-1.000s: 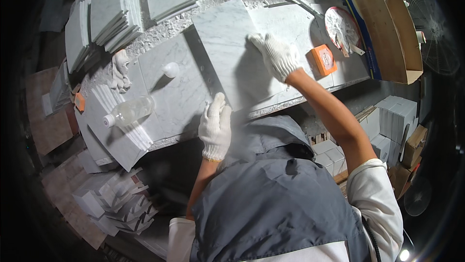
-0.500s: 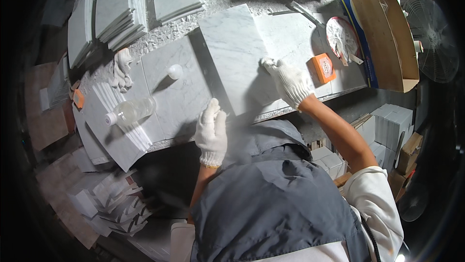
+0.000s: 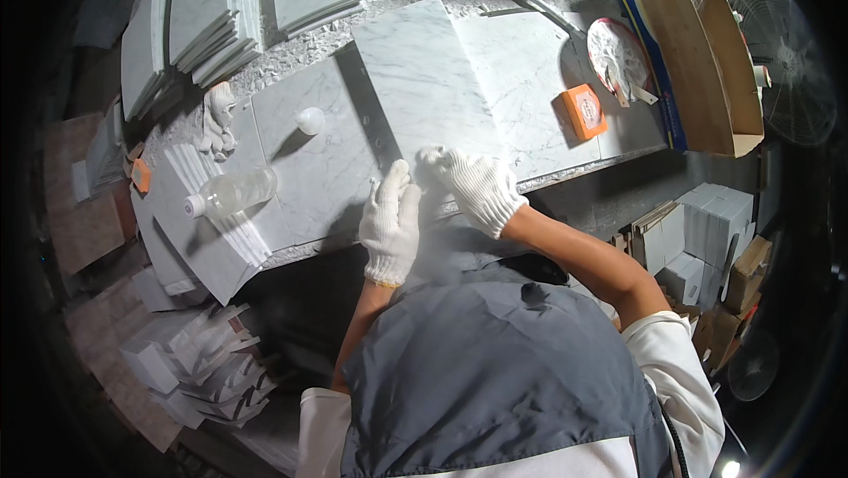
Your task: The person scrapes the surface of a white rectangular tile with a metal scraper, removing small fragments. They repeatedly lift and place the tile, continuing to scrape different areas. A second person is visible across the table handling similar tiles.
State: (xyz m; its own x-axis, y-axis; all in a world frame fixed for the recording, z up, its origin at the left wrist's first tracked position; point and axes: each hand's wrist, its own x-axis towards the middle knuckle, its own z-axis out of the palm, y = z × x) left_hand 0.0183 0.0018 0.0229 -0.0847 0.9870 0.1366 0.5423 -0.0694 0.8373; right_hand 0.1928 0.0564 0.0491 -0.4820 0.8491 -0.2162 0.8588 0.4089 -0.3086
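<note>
The pale veined slab (image 3: pixel 420 72) lies flat on the bench (image 3: pixel 305 61) in front of me, on top of other pale slabs, its near end between my two hands. My right hand (image 3: pixel 477 188) is over that near end, the gloved fingers curled down toward the surface; I cannot tell whether they pinch anything beneath them. My left hand (image 3: pixel 391 226) is just beside the near left corner, fingers nearly straight and held together, and whether they grip the edge I cannot tell either.

As for how far along I am, the slab is laid out and, I judge, in work, but nothing on its face tells me which parts are finished. The stacks of slabs (image 3: pixel 208 10) at the far left have no hand on them; whether they are done or waiting, I cannot say. The round dish of white stuff (image 3: pixel 617 54), the orange box (image 3: pixel 584 112) and the clear bottle (image 3: pixel 238 193) also lie out of my hands, the bottle on its side across more slabs.
</note>
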